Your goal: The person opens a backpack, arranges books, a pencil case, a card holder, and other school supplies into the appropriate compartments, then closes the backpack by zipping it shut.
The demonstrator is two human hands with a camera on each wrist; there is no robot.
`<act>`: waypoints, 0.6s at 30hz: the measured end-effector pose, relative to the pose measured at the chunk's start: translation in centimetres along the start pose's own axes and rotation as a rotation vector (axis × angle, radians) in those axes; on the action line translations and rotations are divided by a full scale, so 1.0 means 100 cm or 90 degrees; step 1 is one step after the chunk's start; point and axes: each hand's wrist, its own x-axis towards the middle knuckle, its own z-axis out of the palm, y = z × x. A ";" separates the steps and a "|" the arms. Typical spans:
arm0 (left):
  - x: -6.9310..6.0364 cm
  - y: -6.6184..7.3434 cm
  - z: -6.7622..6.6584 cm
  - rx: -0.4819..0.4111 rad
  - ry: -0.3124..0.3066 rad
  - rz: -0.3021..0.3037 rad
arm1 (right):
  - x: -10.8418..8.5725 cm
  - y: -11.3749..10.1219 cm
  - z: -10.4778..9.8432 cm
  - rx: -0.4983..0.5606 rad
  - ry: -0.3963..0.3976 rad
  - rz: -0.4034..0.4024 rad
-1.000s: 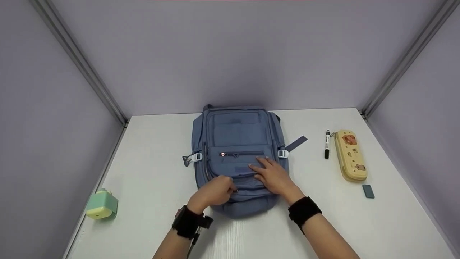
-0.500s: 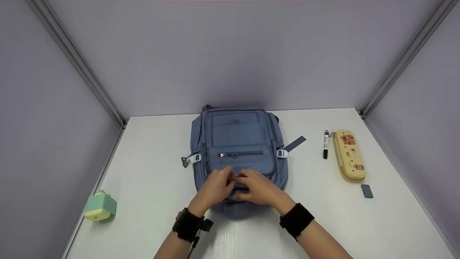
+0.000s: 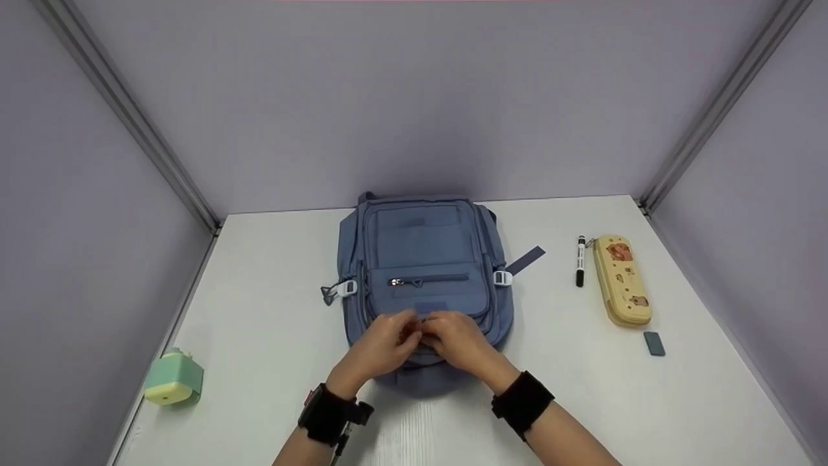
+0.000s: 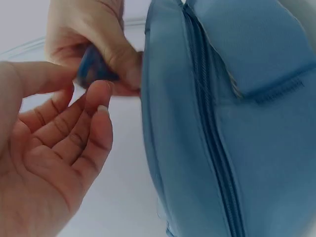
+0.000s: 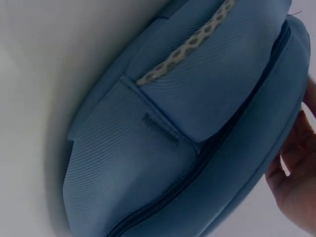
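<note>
A blue backpack [image 3: 424, 246] lies on its back on the white table, its lower end toward me. Both hands meet over the front pocket near that end. In the left wrist view, my left hand [image 4: 54, 158] pinches a small dark blue triangular zipper pull [image 4: 94, 68] between thumb and fingers. Close behind it, my right hand [image 3: 456, 340] has its fingertips on the bag's edge and appears to grip the fabric there. Along the side runs a dark zipper [image 4: 210, 118]. From above, the hands hide the pull.
A yellow pencil case [image 3: 622, 278], a black-and-white marker [image 3: 580, 262] and a small dark eraser-like block [image 3: 654, 343] lie at the right. A green and yellow pencil sharpener [image 3: 173, 378] stands at the left. Grey-lilac panels enclose the table's back and sides.
My right hand has come off the pocket's front, moving down and left to meet my left hand. The left hand has stayed near the same zipper. The view has shifted slightly.
</note>
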 end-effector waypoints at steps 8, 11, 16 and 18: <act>-0.009 -0.029 0.003 0.188 0.013 0.068 | 0.000 -0.006 -0.004 0.034 -0.003 0.064; -0.008 -0.034 0.007 0.213 0.014 0.084 | 0.000 -0.007 -0.004 0.033 -0.006 0.067; -0.008 -0.039 0.010 0.248 0.031 0.098 | -0.002 -0.008 -0.001 0.021 -0.004 0.069; -0.009 -0.040 0.011 0.263 0.042 0.097 | -0.002 -0.008 -0.002 0.020 -0.001 0.079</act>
